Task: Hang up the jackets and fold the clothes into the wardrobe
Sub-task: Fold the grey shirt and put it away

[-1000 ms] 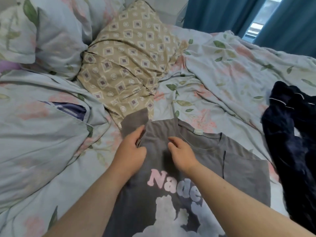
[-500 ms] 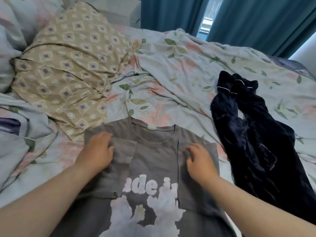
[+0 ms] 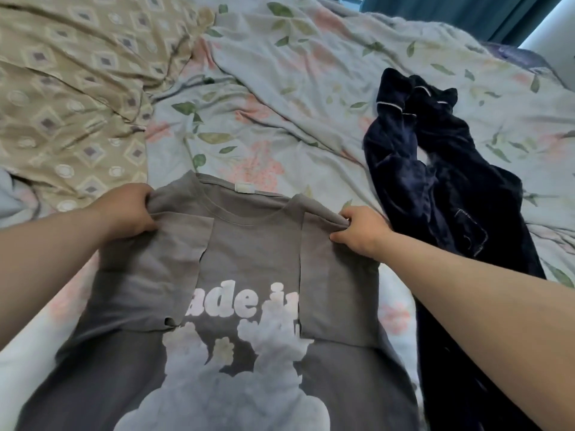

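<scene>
A grey T-shirt [image 3: 249, 244] with white lettering and a pale cloud print lies face up on the bed, both sleeves folded inward over its front. My left hand [image 3: 124, 211] pinches the shirt's left shoulder. My right hand [image 3: 357, 228] pinches the right shoulder, bunching the cloth there. A dark navy garment [image 3: 451, 181] with thin white piping lies crumpled just right of the shirt, partly under my right forearm.
The bed is covered by a pale blue floral duvet [image 3: 295, 88], rumpled into folds. A beige pillow [image 3: 68, 88] with a diamond pattern lies at the upper left. Teal curtains [image 3: 466, 10] hang beyond the bed's far edge.
Both hands went from lying flat on the folded sleeves to gripping the shirt's two shoulders. The view has tilted down and drawn closer to the shirt.
</scene>
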Demonstrator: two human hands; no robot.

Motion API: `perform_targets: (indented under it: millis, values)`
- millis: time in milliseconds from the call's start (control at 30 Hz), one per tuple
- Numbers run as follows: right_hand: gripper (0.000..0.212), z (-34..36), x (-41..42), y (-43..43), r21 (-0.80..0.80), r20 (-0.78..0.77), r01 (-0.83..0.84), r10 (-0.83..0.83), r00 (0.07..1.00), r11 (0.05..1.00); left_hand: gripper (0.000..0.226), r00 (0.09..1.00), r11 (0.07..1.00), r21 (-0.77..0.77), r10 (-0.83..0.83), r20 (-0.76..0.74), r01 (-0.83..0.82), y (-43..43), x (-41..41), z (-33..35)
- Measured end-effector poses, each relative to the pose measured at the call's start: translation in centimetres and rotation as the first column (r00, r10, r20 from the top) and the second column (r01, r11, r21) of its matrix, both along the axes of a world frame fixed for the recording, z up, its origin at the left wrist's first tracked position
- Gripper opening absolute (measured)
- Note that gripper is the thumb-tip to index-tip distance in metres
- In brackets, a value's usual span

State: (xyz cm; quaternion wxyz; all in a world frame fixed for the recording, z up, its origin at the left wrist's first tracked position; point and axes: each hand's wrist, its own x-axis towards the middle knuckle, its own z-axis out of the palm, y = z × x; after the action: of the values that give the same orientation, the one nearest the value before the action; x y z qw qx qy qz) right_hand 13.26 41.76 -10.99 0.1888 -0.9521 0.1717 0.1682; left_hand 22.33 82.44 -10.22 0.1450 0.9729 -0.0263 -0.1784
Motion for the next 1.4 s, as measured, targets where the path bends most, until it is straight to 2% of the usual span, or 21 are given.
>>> perform_targets:
  millis: [100,167,233,333,467,667,767,833,933,1033,1100,1200,1267,1333,1400]
  values:
    - [0.015,1.1,-1.5,0.8,0.107,-0.007,-0.112,0.113,0.994,0.988,0.017,0.999,0.998,-0.052,-0.034,0.04,0.036,0.2,-1.6,0.8]
    - [0.006,2.6,-2.8,1.3,0.215,-0.042,-0.205,0.219,0.975,0.955,0.015,0.996,0.991,-0.111,-0.067,0.052,0.072,0.6,-3.0,1.7]
    - [0.012,4.1,-4.2,1.6,0.28,-0.06,-0.246,0.272,0.96,0.928,0.016,0.996,0.988,-0.142,-0.059,0.06,0.067,1.0,-4.6,2.8]
    - [0.012,5.6,-7.5,2.7,0.308,-0.147,-0.264,0.32,0.936,0.914,0.014,1.0,0.987,-0.16,-0.007,-0.013,0.004,1.5,-8.3,4.1]
    - [0.012,6.5,-12.9,5.0,0.373,-0.273,-0.257,0.37,0.888,0.891,0.011,0.988,0.992,-0.126,-0.039,-0.152,0.02,2.5,-14.0,5.0]
    - [0.022,8.7,-19.8,7.4,0.393,-0.321,-0.366,0.499,0.805,0.844,0.028,0.975,0.992,-0.036,-0.125,-0.184,0.121,4.2,-22.0,7.3]
    - [0.039,8.6,-24.2,7.9,0.289,-0.329,-0.548,0.619,0.713,0.785,0.021,0.961,0.982,0.041,-0.171,-0.215,0.184,6.0,-27.1,8.0]
    - [0.047,8.2,-27.3,7.7,0.213,-0.349,-0.636,0.666,0.659,0.742,0.026,0.949,0.969,0.089,-0.204,-0.241,0.231,7.3,-31.0,7.8]
    - [0.041,7.6,-32.0,7.3,0.209,-0.359,-0.675,0.698,0.62,0.707,0.032,0.936,0.966,0.072,-0.222,-0.271,0.25,8.9,-37.0,6.9]
    - [0.043,6.6,-36.3,6.9,0.225,-0.424,-0.695,0.71,0.562,0.683,0.025,0.925,0.971,0.076,-0.191,-0.329,0.227,10.2,-42.8,5.4]
    - [0.045,5.9,-38.5,6.8,0.201,-0.433,-0.707,0.709,0.557,0.678,0.011,0.908,0.974,0.111,-0.137,-0.396,0.195,10.5,-46.0,4.5]
    - [0.049,4.9,-40.9,7.7,0.173,-0.406,-0.684,0.684,0.606,0.709,0.016,0.843,0.959,0.199,-0.065,-0.534,0.2,10.2,-49.1,3.3]
    - [0.059,4.2,-41.4,8.9,0.236,-0.4,-0.591,0.632,0.664,0.771,0.03,0.842,0.98,0.164,-0.008,-0.539,0.114,9.3,-49.7,2.9]
    - [0.066,3.6,-41.5,10.3,0.304,-0.378,-0.506,0.59,0.713,0.807,0.056,0.856,0.995,0.074,-0.024,-0.516,0.073,8.2,-49.6,2.3]
    - [0.07,3.1,-41.4,11.5,0.319,-0.371,-0.452,0.548,0.75,0.833,0.069,0.872,0.999,0.011,-0.04,-0.489,0.051,7.0,-49.0,2.1]
